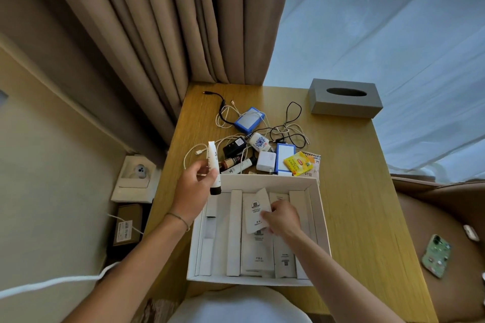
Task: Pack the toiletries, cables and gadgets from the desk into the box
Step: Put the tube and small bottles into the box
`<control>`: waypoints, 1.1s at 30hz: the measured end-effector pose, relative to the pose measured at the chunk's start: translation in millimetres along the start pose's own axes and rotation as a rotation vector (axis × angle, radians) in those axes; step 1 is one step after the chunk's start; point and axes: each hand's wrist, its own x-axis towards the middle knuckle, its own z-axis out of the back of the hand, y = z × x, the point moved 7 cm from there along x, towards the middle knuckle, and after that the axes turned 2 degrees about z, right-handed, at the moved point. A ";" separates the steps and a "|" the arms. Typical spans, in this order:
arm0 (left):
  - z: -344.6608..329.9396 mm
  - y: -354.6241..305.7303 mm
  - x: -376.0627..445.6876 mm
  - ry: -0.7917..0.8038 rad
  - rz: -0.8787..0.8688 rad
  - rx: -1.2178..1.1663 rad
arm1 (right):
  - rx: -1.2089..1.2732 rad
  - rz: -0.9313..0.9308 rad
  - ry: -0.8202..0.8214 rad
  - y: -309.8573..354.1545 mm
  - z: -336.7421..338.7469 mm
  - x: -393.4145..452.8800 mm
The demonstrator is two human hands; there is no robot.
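Room: wooden desk [354, 191] stands in a corner, brown curtain [157, 21] behind it on the left, pale sheer curtain [393, 21] on the right.
Floor at left: small cardboard boxes [127, 228] and a white cord [52, 283] lie beside the desk.
My left hand [193, 191]: my fingers [211, 174] are curled around a white tube [214, 168] with a black cap, cap pointing down. I hold it over the far left corner of the box.
Box [321, 217]: white, open, on the near part of the desk just in front of me. Inside are white dividers and flat white packets lying along the compartments.
My right hand [282, 219]: it is inside the box, near the middle. My fingertips pinch a white paper packet [256, 211] with black print, and it stands tilted above the other packets.
Pile behind the box: tangled white and black cables [288, 128], a black plug adapter [234, 146], a white charger [266, 161], two grey devices with blue edges [249, 120], a small brown bottle [229, 164], one more white tube [241, 166], and a yellow tea packet [298, 162]. All of them are still on the desk, close together.
Far right corner of the desk: grey tissue box [345, 98], well apart from the pile.
Right of the desk: brown seat [433, 217] with a phone in a green case [436, 255] lying on it.
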 end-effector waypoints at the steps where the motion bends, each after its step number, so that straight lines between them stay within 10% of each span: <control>1: 0.3 0.4 -1.7 0.001 0.003 -0.001 | 0.009 -0.005 -0.002 -0.9 -3.4 1.5; 12: -3.0 8.9 -9.3 0.052 0.112 -0.094 | -0.655 0.188 -0.053 34.7 3.9 0.7; 21: 1.3 19.5 -19.3 0.041 0.240 -0.224 | -0.496 0.567 -0.244 132.5 51.4 -12.6; 33: 3.8 26.9 -44.3 0.025 0.274 -0.235 | -1.045 0.688 0.070 191.1 -5.5 81.9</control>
